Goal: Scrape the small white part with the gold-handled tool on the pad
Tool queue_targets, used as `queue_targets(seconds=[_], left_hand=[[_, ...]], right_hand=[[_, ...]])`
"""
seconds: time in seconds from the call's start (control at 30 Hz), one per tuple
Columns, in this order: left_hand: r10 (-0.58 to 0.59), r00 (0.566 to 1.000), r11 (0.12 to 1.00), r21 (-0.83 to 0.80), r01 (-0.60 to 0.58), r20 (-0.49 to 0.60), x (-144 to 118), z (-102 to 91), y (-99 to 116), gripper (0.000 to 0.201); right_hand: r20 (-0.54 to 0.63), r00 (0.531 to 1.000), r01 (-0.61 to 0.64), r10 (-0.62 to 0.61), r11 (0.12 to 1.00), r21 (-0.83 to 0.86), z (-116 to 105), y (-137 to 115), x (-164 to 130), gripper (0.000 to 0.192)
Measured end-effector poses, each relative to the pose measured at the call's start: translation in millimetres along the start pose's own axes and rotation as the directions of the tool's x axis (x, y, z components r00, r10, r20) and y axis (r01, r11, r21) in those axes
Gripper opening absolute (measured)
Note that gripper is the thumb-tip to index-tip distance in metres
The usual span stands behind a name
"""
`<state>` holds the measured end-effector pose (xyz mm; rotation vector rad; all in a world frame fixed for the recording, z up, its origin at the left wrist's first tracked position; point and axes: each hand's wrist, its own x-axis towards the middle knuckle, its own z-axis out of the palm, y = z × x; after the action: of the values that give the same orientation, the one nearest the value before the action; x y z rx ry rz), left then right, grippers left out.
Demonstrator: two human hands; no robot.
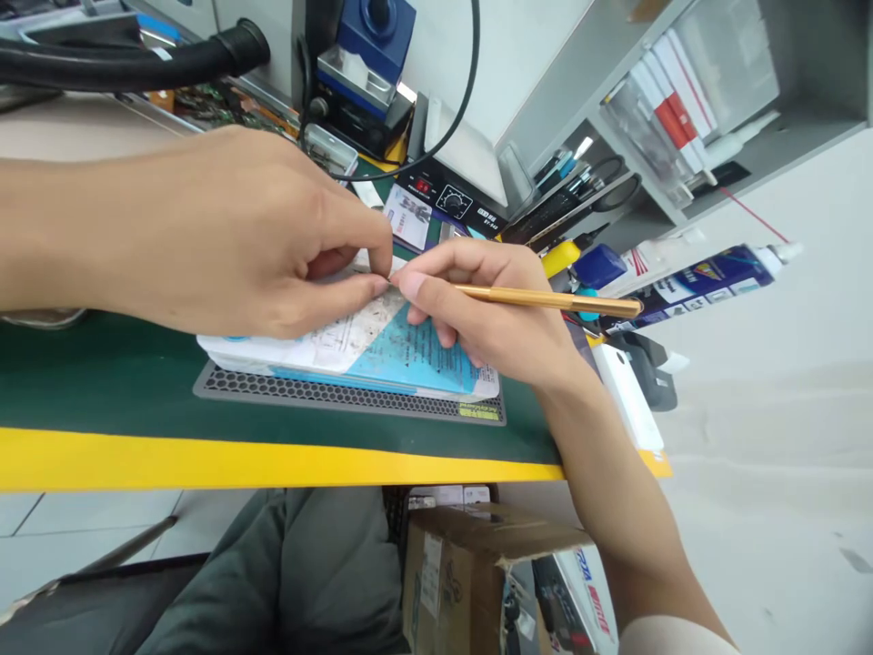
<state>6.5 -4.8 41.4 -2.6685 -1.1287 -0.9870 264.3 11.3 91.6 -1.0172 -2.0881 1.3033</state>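
Note:
My left hand (pixel 225 232) reaches over a flat white and light-blue device (pixel 409 359) that lies on a perforated grey mat (pixel 306 391). Its thumb and forefinger pinch a small pale strip at the device's upper edge. My right hand (pixel 484 309) rests on the device and holds a slim gold tool (pixel 552 298), whose shaft points to the right. The tool's tip is hidden between the fingers, right where the two hands meet.
The green bench mat (pixel 102 382) has a yellow front edge (pixel 273 459). Behind stand a blue-topped station (pixel 368 55), a black hose (pixel 129 64) and a control box (pixel 454 200). Glue tubes (pixel 709 277) lie at the right. A cardboard box (pixel 470 564) sits below the bench.

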Motion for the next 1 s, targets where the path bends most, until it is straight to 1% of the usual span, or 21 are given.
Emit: queue_targets(seconds=[0.13,0.2,0.3,0.4,0.5,0.6,0.73,0.9,1.0], left_hand=[[0.006,1.000,1.000,0.012,-0.007,0.025,1.2,-0.4,-3.8,0.067],[0.002,0.999,1.000,0.018,-0.002,0.032,0.9,-1.2,-4.8,0.065],[0.037,0.999,0.999,0.013,-0.037,0.018,0.5,-3.0,-4.9,0.058],[0.085,0.996,0.996,0.006,-0.085,-0.009,1.2,-3.5,-3.8,0.056],[0.103,0.995,0.995,0.014,-0.103,-0.012,1.5,-2.5,-3.8,0.054],[0.078,0.997,0.997,0.020,-0.078,0.012,0.7,-1.4,-5.3,0.055],[0.016,0.999,1.000,0.017,-0.017,0.037,0.3,-1.2,-5.8,0.067],[0.027,0.999,0.999,0.033,-0.028,0.024,-0.1,-1.0,-3.9,0.069],[-0.019,0.998,0.999,0.051,0.017,0.053,-1.1,-0.6,-2.3,0.075]], right_hand=[[0.008,1.000,-0.023,0.023,1.000,0.005,0.2,-0.3,0.6,0.031],[0.006,0.999,-0.040,0.040,0.999,0.005,0.0,-1.6,0.7,0.031],[0.008,0.999,-0.049,0.048,0.999,0.024,-0.3,-3.3,1.1,0.028],[0.021,0.999,-0.035,0.034,0.999,0.037,-0.3,-2.8,2.1,0.027],[0.030,1.000,-0.010,0.009,0.999,0.041,0.0,-0.3,3.3,0.026],[0.037,0.999,0.006,-0.007,0.999,0.036,0.0,1.8,3.6,0.027],[0.037,0.999,0.007,-0.008,1.000,0.006,-0.7,1.4,2.9,0.029],[0.021,1.000,0.001,0.000,1.000,-0.018,-1.4,-1.4,2.0,0.029],[0.019,0.999,0.029,-0.028,0.999,-0.030,-0.7,-2.0,0.9,0.029]])
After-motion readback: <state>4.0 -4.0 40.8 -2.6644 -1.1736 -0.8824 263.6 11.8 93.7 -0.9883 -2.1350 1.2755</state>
